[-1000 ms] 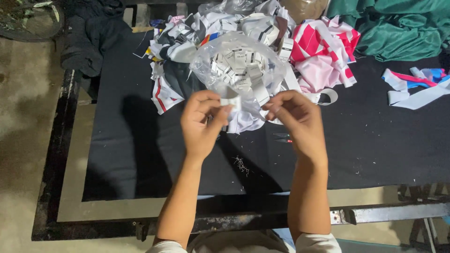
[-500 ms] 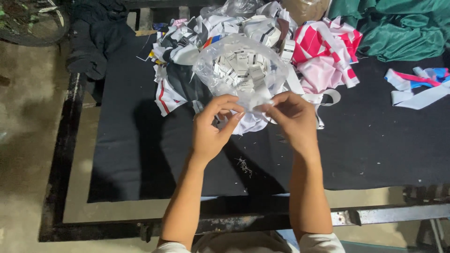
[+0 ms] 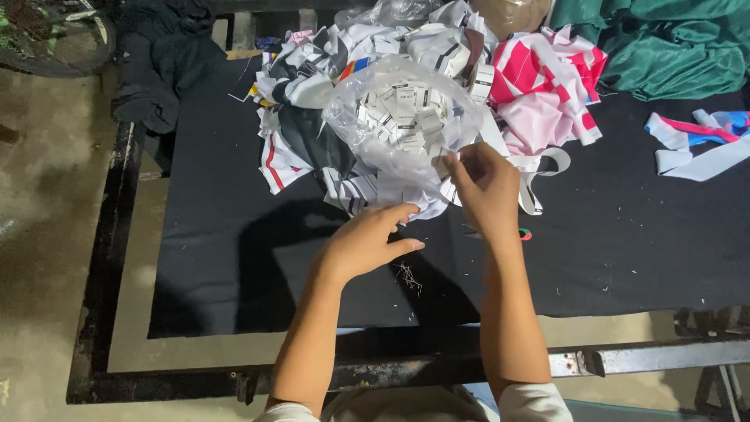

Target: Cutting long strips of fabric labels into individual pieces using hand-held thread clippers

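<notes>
Black cloth is being left bare toward the table (image 3: 195, 367) front edge. The clear bag of labels (image 3: 402, 121) is being pinched by the right hand (image 3: 486, 187), grip closed; the left hand (image 3: 367, 242) is being held loosely open beside it.

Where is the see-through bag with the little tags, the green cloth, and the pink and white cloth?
Clear plastic bag (image 3: 394, 117), head view, on its front full of white tags.
Green cloth (image 3: 664, 43), head view, on its folded middle.
Pink and white cloth (image 3: 547, 90), head view, on its striped middle.

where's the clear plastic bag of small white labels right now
In the head view, the clear plastic bag of small white labels lies top centre on the fabric pile, touching the right hand.
</notes>
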